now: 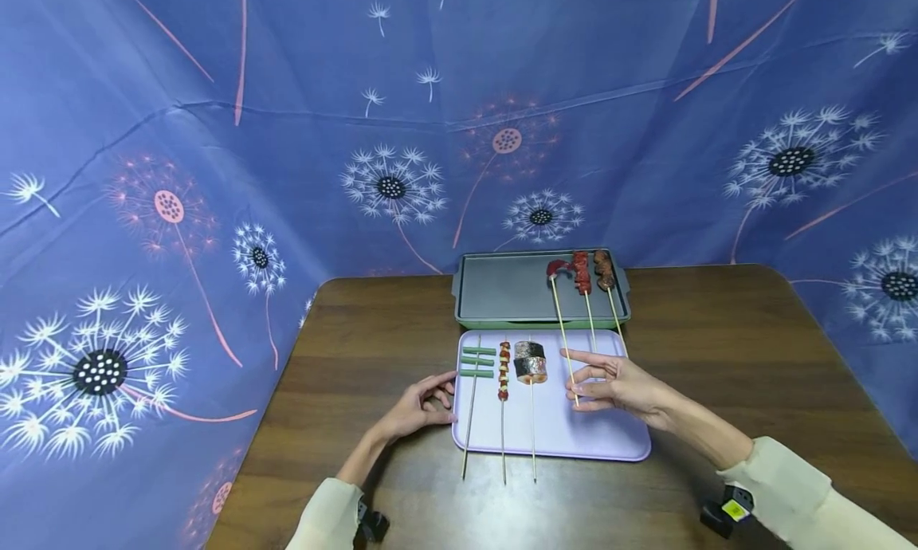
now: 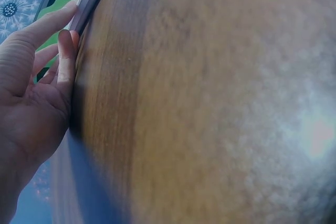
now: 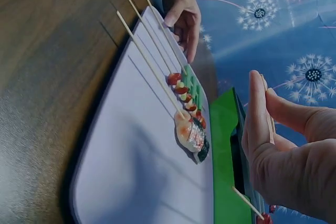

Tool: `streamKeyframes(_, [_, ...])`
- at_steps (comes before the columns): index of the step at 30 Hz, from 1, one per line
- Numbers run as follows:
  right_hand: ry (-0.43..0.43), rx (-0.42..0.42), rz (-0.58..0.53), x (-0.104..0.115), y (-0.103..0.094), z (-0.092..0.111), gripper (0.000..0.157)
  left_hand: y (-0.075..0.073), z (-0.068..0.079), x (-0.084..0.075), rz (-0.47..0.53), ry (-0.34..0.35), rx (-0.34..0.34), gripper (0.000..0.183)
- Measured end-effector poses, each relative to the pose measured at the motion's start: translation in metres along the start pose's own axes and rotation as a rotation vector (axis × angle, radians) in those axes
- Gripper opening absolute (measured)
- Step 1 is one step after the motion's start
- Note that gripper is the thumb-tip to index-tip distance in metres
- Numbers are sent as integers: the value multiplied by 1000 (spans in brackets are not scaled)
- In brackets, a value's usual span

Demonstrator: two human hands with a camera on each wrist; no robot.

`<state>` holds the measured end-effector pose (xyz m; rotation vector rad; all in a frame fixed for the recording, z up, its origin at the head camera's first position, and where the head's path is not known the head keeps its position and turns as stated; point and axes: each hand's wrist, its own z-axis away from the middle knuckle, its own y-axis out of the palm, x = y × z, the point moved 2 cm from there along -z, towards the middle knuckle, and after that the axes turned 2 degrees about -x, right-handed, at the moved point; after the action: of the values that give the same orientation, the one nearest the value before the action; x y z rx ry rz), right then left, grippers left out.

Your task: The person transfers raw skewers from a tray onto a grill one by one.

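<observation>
My right hand [image 1: 610, 386] pinches the lower stick of a skewer [image 1: 562, 319] above the lilac tray [image 1: 588, 442]. A dark red, curled piece [image 1: 558, 269] at its top overlaps the grill pan [image 1: 502, 291]. With its fingertips, my left hand [image 1: 419, 402] touches the tray's left edge. On the tray lie a skewer of green sticks [image 1: 476, 362], a skewer of small red and pale pieces [image 1: 504, 371] and a skewer with a thick silver-and-black-skinned piece [image 1: 530, 361]. In the right wrist view, this hand's fingertips [image 3: 255, 85] meet the thumb around the thin stick.
Two more skewers, one with red meat chunks [image 1: 582, 273] and one with brown chunks [image 1: 604, 269], lie on the right of the pan, sticks pointing toward me. The wooden table [image 1: 717, 335] ends at a blue dandelion-print cloth [image 1: 459, 135].
</observation>
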<state>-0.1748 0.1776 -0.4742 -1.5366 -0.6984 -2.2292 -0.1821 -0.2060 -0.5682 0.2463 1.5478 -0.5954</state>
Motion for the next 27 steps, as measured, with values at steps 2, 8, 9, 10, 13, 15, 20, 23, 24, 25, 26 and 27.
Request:
streamKeyframes(2, [14, -15, -1, 2, -3, -3, 77, 0, -2, 0, -2, 2, 1, 78])
streamKeyframes(8, [25, -39, 15, 3, -7, -15, 77, 0, -2, -2, -8, 17, 7, 78])
streamKeyframes(9, [27, -43, 17, 3, -7, -17, 77, 0, -2, -1, -7, 18, 7, 78])
streamKeyframes(10, [28, -48, 22, 3, -7, -19, 77, 0, -2, -1, -8, 18, 8, 78])
streamKeyframes(13, [42, -75, 25, 3, -7, -24, 76, 0, -2, 0, 0, 13, 3, 78])
streamKeyframes(15, [49, -91, 19, 3, -7, -27, 75, 0, -2, 1, 2, 13, -1, 77])
streamKeyframes(20, [34, -81, -7, 4, -6, -31, 71, 1, -2, 3, 0, 16, -3, 78])
streamKeyframes(23, [21, -75, -27, 3, -4, -33, 72, 0, -3, 4, 3, 17, -1, 77])
streamKeyframes(24, [25, -84, -37, 2, -4, -34, 73, 0, -3, 4, 4, 17, 0, 77])
streamKeyframes(25, [30, -92, -47, 1, -3, -35, 74, 0, -3, 4, 3, 17, 1, 77])
streamKeyframes(26, [30, -99, -52, 1, -2, -36, 75, 0, -3, 4, 3, 18, 4, 78])
streamKeyframes(27, [32, -103, -56, 0, -2, -37, 76, 0, -3, 4, 3, 17, 6, 78])
